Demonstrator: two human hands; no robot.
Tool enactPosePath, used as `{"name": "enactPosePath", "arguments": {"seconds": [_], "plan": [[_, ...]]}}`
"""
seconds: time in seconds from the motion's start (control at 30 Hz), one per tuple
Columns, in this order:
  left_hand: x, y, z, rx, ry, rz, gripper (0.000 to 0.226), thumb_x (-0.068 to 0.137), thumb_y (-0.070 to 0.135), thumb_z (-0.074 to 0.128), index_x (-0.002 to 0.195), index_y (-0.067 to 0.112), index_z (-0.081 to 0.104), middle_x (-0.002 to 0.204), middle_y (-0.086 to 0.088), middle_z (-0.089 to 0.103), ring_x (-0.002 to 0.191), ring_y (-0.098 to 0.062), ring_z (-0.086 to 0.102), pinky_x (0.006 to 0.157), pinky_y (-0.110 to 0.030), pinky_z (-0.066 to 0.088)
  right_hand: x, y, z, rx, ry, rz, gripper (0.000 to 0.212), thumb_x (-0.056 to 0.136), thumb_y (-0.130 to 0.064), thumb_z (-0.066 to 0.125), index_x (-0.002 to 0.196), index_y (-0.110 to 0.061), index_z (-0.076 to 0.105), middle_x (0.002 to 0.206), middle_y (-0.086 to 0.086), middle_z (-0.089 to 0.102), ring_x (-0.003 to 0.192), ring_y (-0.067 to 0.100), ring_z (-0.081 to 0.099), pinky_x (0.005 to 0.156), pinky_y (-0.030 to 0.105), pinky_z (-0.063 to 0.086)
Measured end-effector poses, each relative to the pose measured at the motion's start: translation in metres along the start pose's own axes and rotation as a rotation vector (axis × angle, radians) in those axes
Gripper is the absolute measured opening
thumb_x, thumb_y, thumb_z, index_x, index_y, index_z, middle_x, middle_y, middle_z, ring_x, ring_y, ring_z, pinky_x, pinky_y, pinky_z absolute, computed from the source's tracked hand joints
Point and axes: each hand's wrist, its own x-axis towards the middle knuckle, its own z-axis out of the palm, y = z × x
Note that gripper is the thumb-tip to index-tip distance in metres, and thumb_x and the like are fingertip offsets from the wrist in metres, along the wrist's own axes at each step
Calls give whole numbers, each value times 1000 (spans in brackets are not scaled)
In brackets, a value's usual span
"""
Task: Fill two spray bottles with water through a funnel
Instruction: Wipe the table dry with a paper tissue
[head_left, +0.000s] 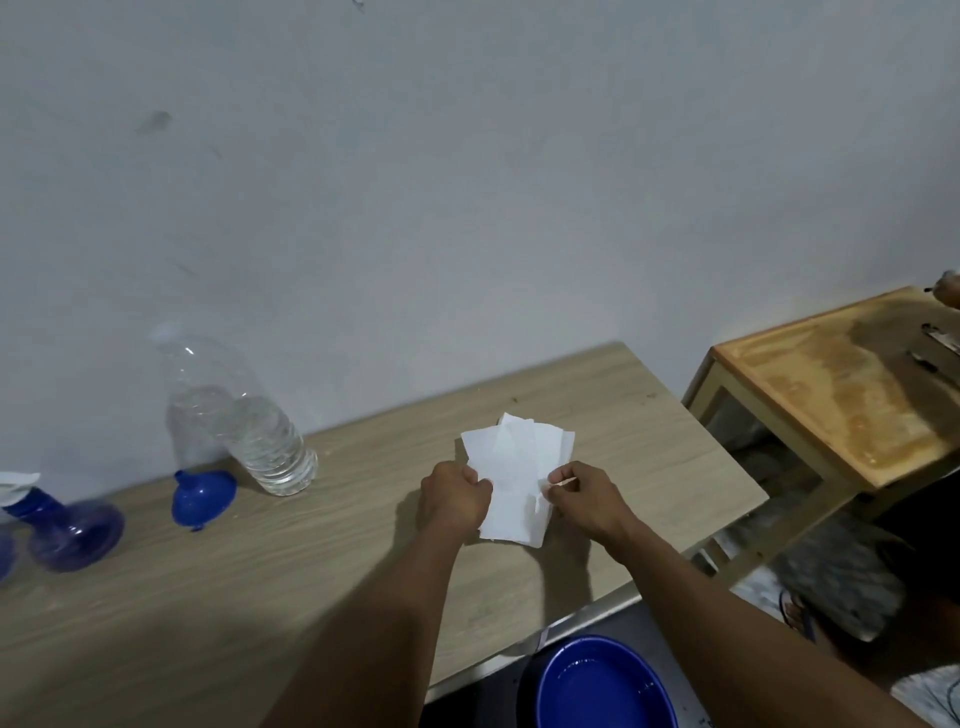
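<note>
I have both hands on a stack of white paper tissues (514, 467) at the middle of the counter (260, 597). My left hand (454, 499) grips its left edge with curled fingers. My right hand (587, 501) pinches the right edge.

The task's own things are all well off to my left. The clear water bottle (244, 431) stands part full near the wall, and the blue funnel (202, 499) lies just beside its foot. One blue spray bottle (67, 530) stands further left, and a second (5, 556) is barely in view at the edge, so I cannot judge how full either is.

My worry is the reach back. The bottle is tall and light, so a forearm swinging left could tip it onto the funnel. The tissues are thin and would tear if I pull both edges apart. A blue bowl (602, 686) holding a little water sits below the counter's near edge, where a dropped sheet could land.
</note>
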Motion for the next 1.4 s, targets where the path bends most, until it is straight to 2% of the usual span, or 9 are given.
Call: {"name": "enactPosePath", "arguments": {"seconds": [0.17,0.27,0.4,0.67,0.8,0.93,1.07,1.2,1.4], "plan": [[2,4,-21,-33,23,73,20,78,18,62,64,18,49,65,0,54,64,-22,50,51,-24,36,5,-14,10,-26,-29,-26,14,90,-18,58,102,-18,63,97,0,66,94,20,61,85,37,53],[7,-1,-32,-34,47,82,10,80,18,63,72,12,60,73,-7,65,72,-28,59,56,-26,40,6,-14,20,-93,-103,-17,15,89,-21,57,104,-23,61,102,-4,62,100,19,58,92,39,55],[12,-11,-41,-54,103,107,17,87,18,64,87,2,64,85,-9,70,78,-27,60,60,-27,40,7,-16,23,-172,-172,-25,28,84,-22,58,112,-21,60,114,3,65,104,23,59,87,35,52],[13,-14,-61,-85,164,147,11,84,17,60,79,11,53,70,1,51,70,-22,49,57,-28,37,12,-27,27,-305,-223,13,43,86,-27,62,127,-19,51,125,5,58,108,24,56,88,34,51],[14,-16,-70,-150,153,142,9,82,14,63,90,11,59,73,2,56,73,-20,53,58,-27,38,12,-31,30,-351,-222,6,47,87,-28,61,131,-18,48,128,8,58,107,24,55,86,33,49],[15,-11,-84,-275,193,129,7,84,11,58,87,17,60,76,4,59,75,-21,57,59,-26,43,11,-33,34,-376,-222,0,47,88,-27,60,132,-16,47,130,10,56,107,24,53,87,32,47],[17,-3,-105,-286,229,137,10,87,14,57,95,18,61,89,4,62,88,-22,60,66,-27,40,9,-35,35,-387,-220,-1,46,88,-26,60,131,-15,47,129,10,56,106,24,53,88,32,47],[15,3,-127,-311,291,155,10,89,13,56,95,19,62,82,11,59,78,-14,56,58,-19,37,8,-36,38,-414,-214,-19,44,89,-25,61,130,-12,48,130,11,56,106,24,52,89,32,46],[12,-9,-151,-295,282,146,16,92,12,49,99,19,61,88,10,60,85,-16,55,75,-27,39,1,-38,43,-580,-167,-107,43,94,-28,56,132,-10,48,131,10,57,115,27,56,88,30,45]]}}
